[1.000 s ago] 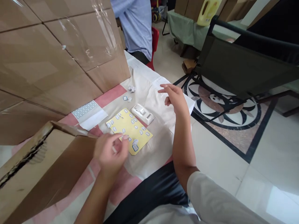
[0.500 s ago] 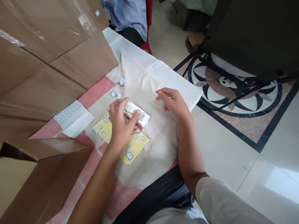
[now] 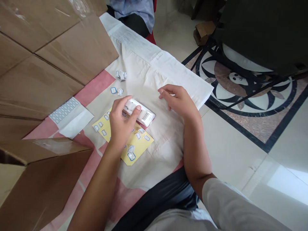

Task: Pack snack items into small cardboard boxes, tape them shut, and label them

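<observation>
My left hand (image 3: pixel 123 123) holds the white, oblong plastic device (image 3: pixel 146 116), at the yellow paper card's (image 3: pixel 137 149) side toward the far-right corner of the cloth-covered tabletop (image 3: pixel 166 141). My right hand (image 3: pixel 176 101), loosely curled, thumb slightly apart, is near the right edge.

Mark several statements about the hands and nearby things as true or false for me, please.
1. The left hand grasps the white device. True.
2. Small labels lie on the yellow sheet. True.
3. The right hand rests on the yellow sheet. False: it is off the sheet, over the pale cloth.
4. The printed white sheet lies under the yellow sheet. False: it lies beside it.
5. A panda design shows on the floor. True.
</observation>
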### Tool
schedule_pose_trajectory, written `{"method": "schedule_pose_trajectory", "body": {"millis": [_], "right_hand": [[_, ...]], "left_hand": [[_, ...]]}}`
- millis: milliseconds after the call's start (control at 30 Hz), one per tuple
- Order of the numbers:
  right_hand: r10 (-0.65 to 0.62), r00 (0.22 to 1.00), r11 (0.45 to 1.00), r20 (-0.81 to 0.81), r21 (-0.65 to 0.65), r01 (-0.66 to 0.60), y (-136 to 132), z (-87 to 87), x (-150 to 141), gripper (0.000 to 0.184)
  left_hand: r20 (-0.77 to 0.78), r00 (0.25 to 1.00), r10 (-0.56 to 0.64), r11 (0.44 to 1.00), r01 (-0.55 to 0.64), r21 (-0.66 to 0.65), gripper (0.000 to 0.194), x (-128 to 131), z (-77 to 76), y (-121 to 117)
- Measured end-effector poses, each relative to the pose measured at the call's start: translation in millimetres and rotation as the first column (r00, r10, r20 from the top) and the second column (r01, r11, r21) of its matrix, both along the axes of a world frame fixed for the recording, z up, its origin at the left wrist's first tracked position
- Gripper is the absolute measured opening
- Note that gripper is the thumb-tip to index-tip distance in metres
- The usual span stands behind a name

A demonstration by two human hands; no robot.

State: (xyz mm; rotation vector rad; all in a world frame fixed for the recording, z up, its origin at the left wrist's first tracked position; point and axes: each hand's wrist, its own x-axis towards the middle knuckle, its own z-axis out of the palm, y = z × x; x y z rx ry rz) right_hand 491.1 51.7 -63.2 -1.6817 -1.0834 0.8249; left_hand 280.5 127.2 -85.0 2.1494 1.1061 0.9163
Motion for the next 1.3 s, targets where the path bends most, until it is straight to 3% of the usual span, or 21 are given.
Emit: {"method": "schedule_pose_trajectory", "body": {"millis": [167,600,1000,1300], "right_hand": [[0.162,0.987,0.983,0.003,-0.087,-0.161,-7.2,8.7,-4.9,0.039],[0.336,0.931,0.927,0.142,-0.225,-0.300,-15.2,23.9,-14.7,0.033],[0.445,0.895,0.858,0.026,-0.297,-0.419,-17.3,22.8,-16.8,0.026],[0.452,0.890,0.854,0.057,-0.318,-0.413,-18.8,26.1,-17.2,0.022]], "left_hand": [[-0.003,1.000,0.013,1.000,-0.013,0.012,0.035,0.7,-3.5,0.2],[0.048,0.997,0.057,0.997,-0.059,0.041,0.038,3.1,-12.3,1.5],[0.134,0.989,0.053,0.998,-0.055,0.006,0.033,5.3,-13.3,2.9],[0.156,0.986,0.053,0.999,-0.052,-0.013,0.034,6.4,-15.8,3.6]]}}
